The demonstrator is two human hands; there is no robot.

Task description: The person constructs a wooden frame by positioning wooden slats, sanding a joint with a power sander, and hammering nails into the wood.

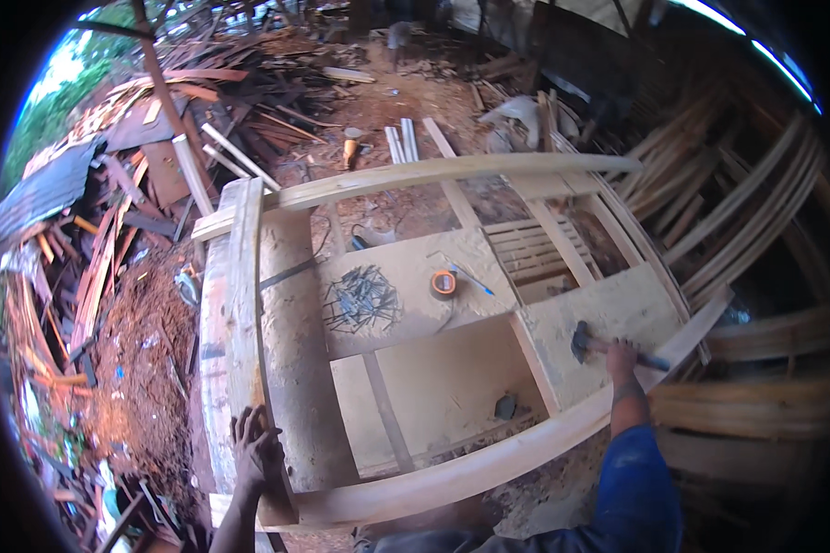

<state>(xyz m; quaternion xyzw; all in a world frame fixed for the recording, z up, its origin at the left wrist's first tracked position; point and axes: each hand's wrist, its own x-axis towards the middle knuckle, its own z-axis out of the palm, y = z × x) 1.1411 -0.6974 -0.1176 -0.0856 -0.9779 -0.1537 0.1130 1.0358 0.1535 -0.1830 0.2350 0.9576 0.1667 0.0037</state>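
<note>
Our right hand is wrapped around the handle of a claw hammer, over the right part of the tabletop. Our left hand rests on the near end of a wooden beam; we cannot tell whether it grips. Loose nails lie left of our tape measure.

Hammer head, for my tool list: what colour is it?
The hammer head is dark grey, nearly black, best seen in the head view.
</note>
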